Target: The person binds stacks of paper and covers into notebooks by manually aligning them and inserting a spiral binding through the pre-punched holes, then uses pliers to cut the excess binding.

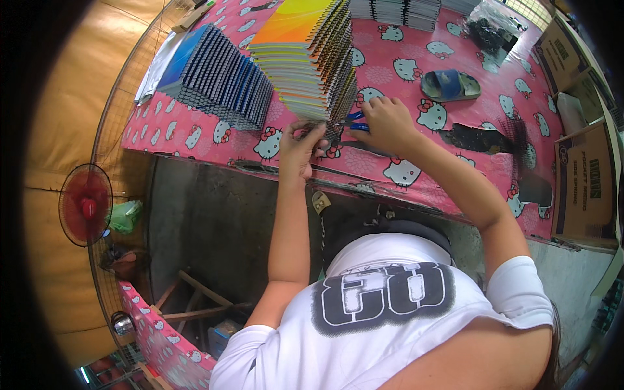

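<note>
A counter (pixel 416 65) covered with a pink cartoon-cat cloth fills the upper half of the head view, its near edge running from left down to the right. On it, at the top centre, stands a tall fanned stack of spiral-bound notebooks (pixel 305 58) with orange and yellow covers, their black wire spines facing the person. Left of it lies a second fanned stack of blue-covered notebooks (pixel 218 71), close beside the first but apart from it. Brown cardboard boxes (pixel 585 188) stand at the right end of the counter. A red fan (pixel 84 205) sits low on the left, well away from the work. A black sheet with a wire comb edge (pixel 487 138) lies flat on the cloth to the right of the hands, and a blue slipper (pixel 450 85) rests beyond it, farther from the person.

The left hand (pixel 300 151) is at the bottom of the orange stack, its fingers curled closed around the wire spine of the lowest notebook at the counter's near edge. The right hand (pixel 389 123) sits just beside it, fingers closed on blue-handled pliers (pixel 354 121) whose tip points left toward the same spine; whether the tip touches the wire cannot be told.
</note>
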A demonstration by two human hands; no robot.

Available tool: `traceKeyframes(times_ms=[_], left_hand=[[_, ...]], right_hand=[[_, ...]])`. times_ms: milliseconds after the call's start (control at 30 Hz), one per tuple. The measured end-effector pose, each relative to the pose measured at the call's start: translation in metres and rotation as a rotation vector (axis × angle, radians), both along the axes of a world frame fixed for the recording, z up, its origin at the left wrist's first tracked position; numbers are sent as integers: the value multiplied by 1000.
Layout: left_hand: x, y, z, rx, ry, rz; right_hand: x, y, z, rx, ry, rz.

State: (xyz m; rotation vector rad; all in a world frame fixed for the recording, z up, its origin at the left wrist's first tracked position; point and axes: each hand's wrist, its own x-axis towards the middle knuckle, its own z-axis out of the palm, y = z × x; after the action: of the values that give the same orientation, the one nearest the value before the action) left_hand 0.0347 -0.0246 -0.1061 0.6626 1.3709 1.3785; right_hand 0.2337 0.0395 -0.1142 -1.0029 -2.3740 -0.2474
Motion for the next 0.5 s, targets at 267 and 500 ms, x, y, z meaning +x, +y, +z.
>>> traceKeyframes(times_ms=[267,500], left_hand=[[-11,2,-16,0,-16,-1],[2,3,-15,-17,14,-27]], right_hand=[[-11,-7,26,-597,-275,-89],[1,3,-5,-34,-67,23]])
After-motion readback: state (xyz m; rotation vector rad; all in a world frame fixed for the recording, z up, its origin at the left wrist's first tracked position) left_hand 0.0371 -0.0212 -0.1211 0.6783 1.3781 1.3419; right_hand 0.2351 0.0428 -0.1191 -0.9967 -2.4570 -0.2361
